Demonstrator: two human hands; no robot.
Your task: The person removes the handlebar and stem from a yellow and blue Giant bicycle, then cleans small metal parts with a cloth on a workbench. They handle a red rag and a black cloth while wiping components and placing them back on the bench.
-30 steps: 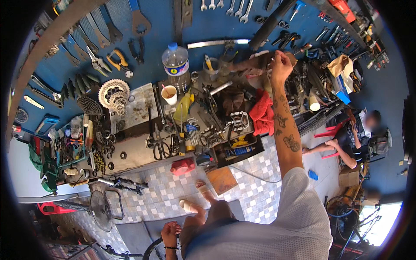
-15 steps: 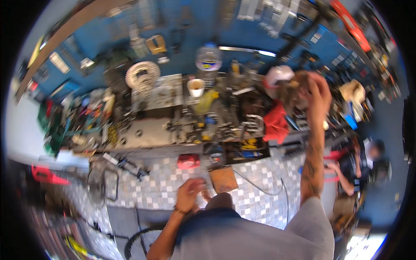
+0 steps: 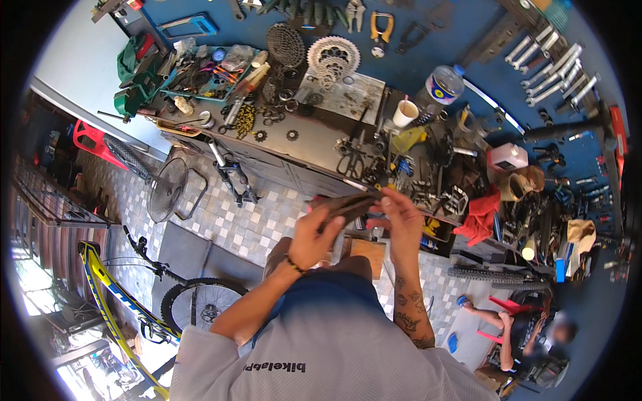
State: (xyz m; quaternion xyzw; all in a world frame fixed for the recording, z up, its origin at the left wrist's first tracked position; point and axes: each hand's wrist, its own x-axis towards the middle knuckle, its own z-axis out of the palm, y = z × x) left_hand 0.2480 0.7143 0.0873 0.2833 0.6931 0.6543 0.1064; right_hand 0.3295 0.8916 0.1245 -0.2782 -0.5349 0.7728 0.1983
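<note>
A dark brown, thin folded piece, like a sheet of cloth or sandpaper, is held in front of my body, near the front edge of the workbench. My left hand is closed around its left part, thumb on top. Curled fingers of my right hand meet its right end by the thumb and fingertips. What it is made of I cannot tell. Beyond my hands, scissors lie on the bench among small parts and tools. A red cloth hangs over the bench edge to the right.
On the bench are a blue tray of tools, a metal tray, a white cup and a water bottle. Wrenches hang at the right. A yellow bicycle stands left; a person sits at right.
My right hand has come back from the right side of the bench to meet my left hand. Both now hold the brown piece. The view has turned to the left.
</note>
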